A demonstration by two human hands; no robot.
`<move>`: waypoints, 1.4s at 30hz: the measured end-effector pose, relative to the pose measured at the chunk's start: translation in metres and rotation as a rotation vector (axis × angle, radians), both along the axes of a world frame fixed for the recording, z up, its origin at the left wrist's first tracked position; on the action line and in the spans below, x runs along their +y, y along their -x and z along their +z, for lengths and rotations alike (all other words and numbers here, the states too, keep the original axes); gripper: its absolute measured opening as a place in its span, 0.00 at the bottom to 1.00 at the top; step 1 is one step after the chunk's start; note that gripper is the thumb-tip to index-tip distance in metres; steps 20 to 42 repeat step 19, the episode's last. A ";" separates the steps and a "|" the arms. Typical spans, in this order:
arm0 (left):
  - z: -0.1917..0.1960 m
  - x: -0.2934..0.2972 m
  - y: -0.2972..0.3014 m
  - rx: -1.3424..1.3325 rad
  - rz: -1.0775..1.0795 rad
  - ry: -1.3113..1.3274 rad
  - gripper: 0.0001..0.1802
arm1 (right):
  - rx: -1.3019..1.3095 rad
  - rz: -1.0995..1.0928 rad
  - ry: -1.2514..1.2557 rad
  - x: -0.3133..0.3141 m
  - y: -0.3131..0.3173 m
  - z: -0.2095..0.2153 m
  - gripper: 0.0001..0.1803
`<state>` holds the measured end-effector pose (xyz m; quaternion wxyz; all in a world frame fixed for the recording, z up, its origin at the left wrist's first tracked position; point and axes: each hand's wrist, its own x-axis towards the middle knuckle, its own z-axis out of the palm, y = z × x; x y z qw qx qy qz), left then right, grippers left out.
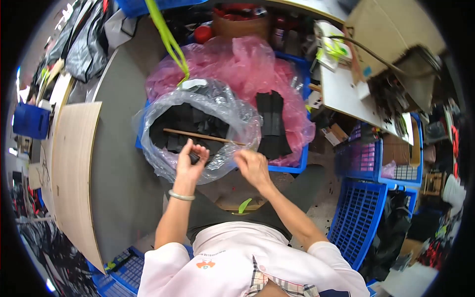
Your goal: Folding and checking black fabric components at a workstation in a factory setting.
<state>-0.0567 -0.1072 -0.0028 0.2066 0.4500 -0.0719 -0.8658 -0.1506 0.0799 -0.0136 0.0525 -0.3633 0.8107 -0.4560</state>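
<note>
My left hand (192,163) is at the near rim of a clear plastic bag (242,114), fingers curled around what looks like a small black piece (194,158). Flat black pieces (198,119) fill the bag's wide mouth. Across them lies a thin wooden stick (198,134), its right end just beyond my right hand (253,167). That hand is closed beside the bag's right edge; whatever its fingers hold is hidden. To the right, a stack of long black pieces (271,123) rests on pink plastic sheeting (237,57) in a blue crate (303,161).
A grey board (128,148) and a pale wooden panel (74,173) stand on the left. Yellow-green straps (168,37) hang above the bag. On the right are a white worktable (346,94) and blue crates (356,222). A green leaf-shaped piece (244,205) lies between my legs.
</note>
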 end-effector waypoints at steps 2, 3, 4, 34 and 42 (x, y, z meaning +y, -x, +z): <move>0.007 -0.025 -0.017 -0.010 -0.027 0.021 0.10 | 0.176 -0.039 -0.079 -0.043 0.019 -0.023 0.09; 0.007 -0.032 -0.021 0.008 -0.035 0.010 0.10 | 0.252 0.007 -0.147 -0.058 0.029 -0.047 0.12; 0.006 -0.038 -0.025 0.059 0.018 -0.065 0.11 | 0.278 0.051 -0.239 -0.069 0.029 -0.067 0.11; -0.009 -0.065 -0.015 0.312 0.384 -0.301 0.23 | -0.068 0.251 -0.216 0.071 0.015 0.064 0.17; -0.009 -0.065 -0.015 0.312 0.384 -0.301 0.23 | -0.068 0.251 -0.216 0.071 0.015 0.064 0.17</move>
